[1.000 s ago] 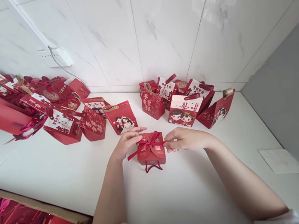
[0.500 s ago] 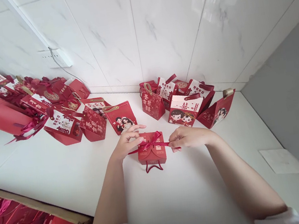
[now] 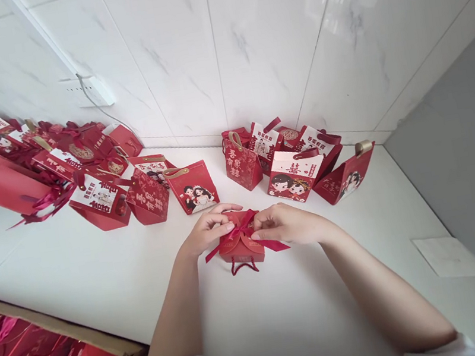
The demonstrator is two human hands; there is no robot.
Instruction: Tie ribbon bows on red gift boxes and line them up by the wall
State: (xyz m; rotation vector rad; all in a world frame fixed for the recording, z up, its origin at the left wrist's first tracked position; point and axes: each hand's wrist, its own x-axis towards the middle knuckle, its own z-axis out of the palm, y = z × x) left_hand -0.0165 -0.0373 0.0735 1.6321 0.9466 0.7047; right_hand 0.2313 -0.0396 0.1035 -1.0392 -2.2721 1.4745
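Note:
A small red gift box point(image 3: 243, 253) with gold lettering lies on the white table, its twisted cord handle toward me. A dark red satin ribbon point(image 3: 242, 229) is tied in a bow across its top, tails spreading to both sides. At the bow's left, my left hand point(image 3: 207, 231) has its thumb and curled fingers on the ribbon, the index finger stretched over the box's far edge. My right hand point(image 3: 287, 223) pinches the bow's right side between thumb and fingers. The fingers partly hide the loops and the lettering.
Behind stand red gift boxes, including a couple-print box point(image 3: 197, 187) and a white-topped box point(image 3: 293, 175). More boxes point(image 3: 4, 185) crowd the left. A carton point(image 3: 110, 339) of red boxes is at lower left. A white paper point(image 3: 451, 256) lies right, by a grey panel.
My right hand has let go of the right ribbon tail and moved left to the bow. My left hand has shifted slightly right, its thumb closer to the knot. The tails now hang lower.

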